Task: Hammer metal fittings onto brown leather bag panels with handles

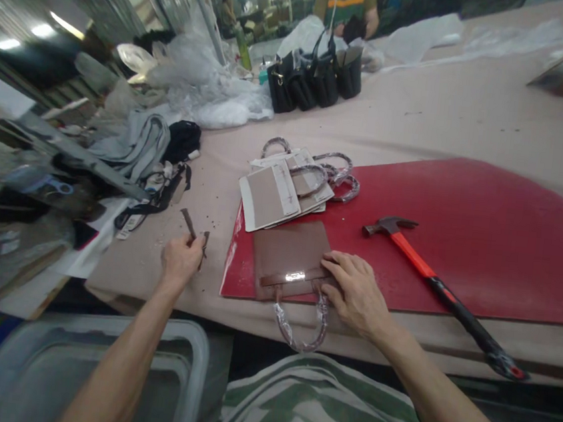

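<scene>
While the left hand (182,259) sits low over the table (422,118), I see its fingers closed tight around a dark strip (188,221). The strip is pinched near its base and tilts up, seemingly so its end stands free. Just to the right, the brown bag (290,249) lies flat on the red mat (463,210), with its plastic-wrapped handle (299,330) hanging over the near edge. The right hand (356,293) lies on the bag's corner with fingers spread flat, gripping nothing; I judge it pins the bag down. Further right, the hammer (430,274) lies on the mat, apart from both hands.
</scene>
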### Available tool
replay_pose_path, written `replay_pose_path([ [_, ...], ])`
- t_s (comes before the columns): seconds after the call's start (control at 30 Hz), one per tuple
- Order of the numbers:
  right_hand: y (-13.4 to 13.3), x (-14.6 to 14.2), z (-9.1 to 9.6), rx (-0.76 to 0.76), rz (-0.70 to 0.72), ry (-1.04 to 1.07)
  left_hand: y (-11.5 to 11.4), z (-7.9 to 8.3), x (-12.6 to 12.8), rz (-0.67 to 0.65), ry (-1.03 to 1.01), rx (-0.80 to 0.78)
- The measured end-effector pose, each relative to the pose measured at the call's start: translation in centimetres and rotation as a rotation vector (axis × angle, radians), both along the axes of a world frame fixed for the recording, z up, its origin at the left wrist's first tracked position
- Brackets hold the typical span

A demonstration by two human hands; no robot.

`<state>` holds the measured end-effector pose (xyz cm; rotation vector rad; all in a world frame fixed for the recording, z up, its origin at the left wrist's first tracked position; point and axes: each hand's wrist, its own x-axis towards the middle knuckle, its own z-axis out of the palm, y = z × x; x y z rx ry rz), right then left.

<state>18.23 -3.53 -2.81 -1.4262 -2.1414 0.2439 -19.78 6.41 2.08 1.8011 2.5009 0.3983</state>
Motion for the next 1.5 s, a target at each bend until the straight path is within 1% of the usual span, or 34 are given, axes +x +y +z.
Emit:
replay_pose_path([
  [0.07,0.1,0.2,-0.5,0.036,0.001,-0.013,0.1,-0.5,-2.2,0.057,0.102,-0.129],
  [0.13,0.3,0.4,-1.0,0.078,0.003,-0.023,0.1,-1.0,-3.7,0.086,0.138,-0.214],
  [0.23,0.8,0.7,-1.6,0.123,0.02,-0.025,-0.3,-1.4,-4.4,0.078,0.14,-0.215],
  [0.3,1.0,0.7,-1.8,0.142,0.032,-0.019,-0.9,-1.7,-3.6,0.047,0.143,-0.172],
  [0.33,1.0,0.7,-1.7,0.148,0.034,-0.015,-1.4,-1.8,-2.7,0.007,0.137,-0.12],
  [0.37,1.0,0.7,-1.7,0.153,0.035,-0.01,-2.1,-1.9,-1.5,-0.064,0.116,-0.049],
  [0.4,0.9,0.7,-1.6,0.156,0.036,-0.005,-2.9,-2.0,-0.1,-0.169,0.078,0.031],
  [0.47,0.8,0.6,-1.4,0.149,0.043,0.003,-4.8,-2.1,3.4,-0.465,-0.04,0.177],
  [0.5,0.8,0.5,-1.2,0.14,0.051,0.008,-5.7,-2.0,5.2,-0.621,-0.101,0.207],
  [0.53,0.8,0.4,-1.0,0.126,0.061,0.011,-6.6,-1.9,7.0,-0.744,-0.142,0.205],
  [0.57,0.9,0.4,-0.7,0.106,0.072,0.012,-7.3,-1.8,8.6,-0.825,-0.155,0.185],
  [0.6,0.9,0.3,-0.4,0.083,0.086,0.006,-7.8,-1.7,9.9,-0.88,-0.138,0.152],
  [0.63,1.0,0.2,0.0,0.061,0.102,-0.01,-8.0,-1.6,10.9,-0.908,-0.102,0.115],
  [0.67,1.2,0.2,0.4,0.044,0.119,-0.038,-8.1,-1.5,11.7,-0.918,-0.054,0.079],
  [0.73,1.7,0.1,1.4,0.028,0.159,-0.13,-7.9,-1.4,12.4,-0.936,0.052,0.028],
  [0.83,2.4,0.0,2.5,0.013,0.236,-0.293,-7.5,-1.3,12.4,-0.998,0.201,0.008],
  [0.9,2.8,-0.1,2.8,-0.001,0.301,-0.375,-7.5,-1.4,12.2,-1.045,0.273,0.015],
  [0.97,3.0,-0.1,2.7,0.009,0.359,-0.419,-7.5,-1.8,11.7,-1.087,0.278,0.036],
  [1.03,2.9,0.0,2.4,0.032,0.395,-0.432,-7.5,-2.4,10.9,-1.128,0.2,0.099],
  [1.13,2.9,0.4,1.5,0.05,0.4,-0.379,-7.1,-3.8,9.3,-1.169,-0.027,0.277],
  [1.23,2.9,1.0,0.8,0.057,0.4,-0.224,-6.6,-4.9,8.0,-1.228,-0.217,0.415],
  [1.3,3.0,1.3,0.5,0.062,0.411,-0.142,-6.4,-5.3,7.6,-1.279,-0.237,0.442],
  [1.37,3.0,1.4,0.3,0.075,0.416,-0.102,-6.5,-5.4,7.7,-1.294,-0.211,0.442],
  [1.5,2.9,1.4,0.6,0.089,0.408,-0.037,-6.9,-5.6,8.1,-1.22,-0.204,0.435],
])
